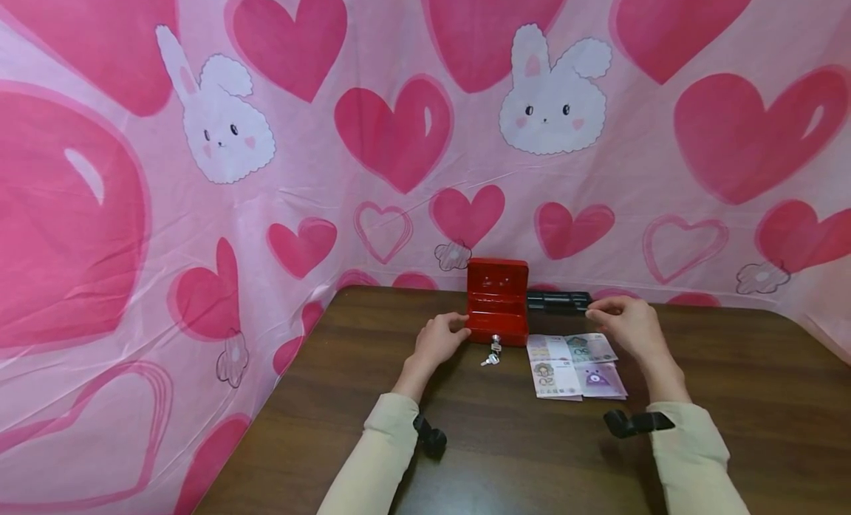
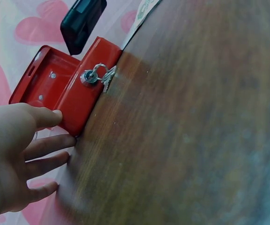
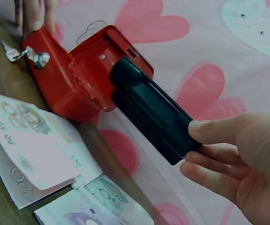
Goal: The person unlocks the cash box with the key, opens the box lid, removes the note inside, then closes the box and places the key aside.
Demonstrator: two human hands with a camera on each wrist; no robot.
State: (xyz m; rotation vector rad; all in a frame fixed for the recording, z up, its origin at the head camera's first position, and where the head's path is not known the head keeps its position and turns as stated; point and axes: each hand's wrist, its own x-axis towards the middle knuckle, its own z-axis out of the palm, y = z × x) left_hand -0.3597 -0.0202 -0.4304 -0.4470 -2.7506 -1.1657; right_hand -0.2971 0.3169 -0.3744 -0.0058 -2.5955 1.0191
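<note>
Small red metal cash box (image 1: 497, 308) standing open near the far edge of the dark wooden bench (image 1: 731, 397), a hand at each side.

The left hand (image 1: 439, 341) is resting against the box's left end, its fingers (image 2: 48, 146) lying straight and slightly spread, thumb on the front corner. The right hand (image 1: 628, 324) is pinching one end of a black plastic coin tray (image 3: 153, 110) between thumb and fingers, holding it just beside the box. A small silver key bunch (image 1: 492, 352) is hanging from the front lock. Several paper banknotes (image 1: 575, 367) are lying flat just right of the box, nearer the person.
</note>
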